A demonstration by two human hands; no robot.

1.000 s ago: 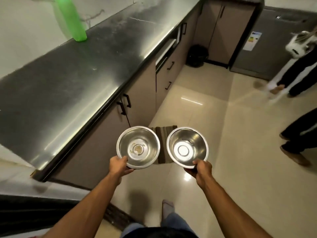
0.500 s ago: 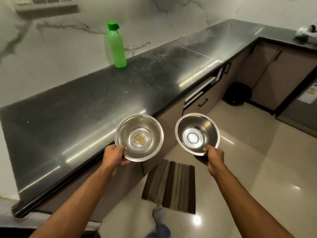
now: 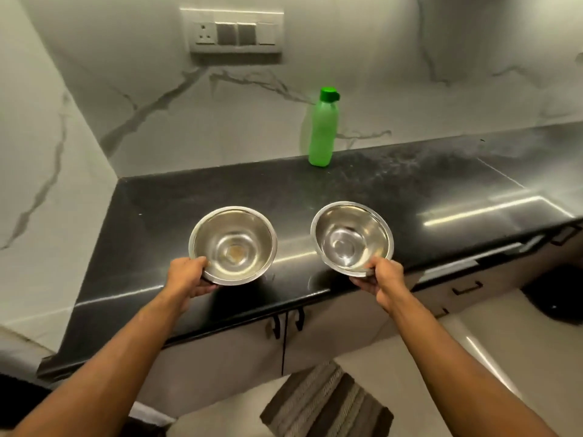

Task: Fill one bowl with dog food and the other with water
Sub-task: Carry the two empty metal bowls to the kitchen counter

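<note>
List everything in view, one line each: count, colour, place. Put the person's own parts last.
steel bowls: 2, silver, held over the counter, nearly empty
water bottle: 1, green, capped, upright at the counter's back by the wall
counter: 1, black, glossy
switch panel: 1, white and grey, on the marble wall
cabinets: beige, black handles, under the counter
mat: 1, striped brown and grey, on the floor
bin: 1, black, floor, far right
left hand: grip on the left bowl's rim
right hand: grip on the right bowl's rim
</note>
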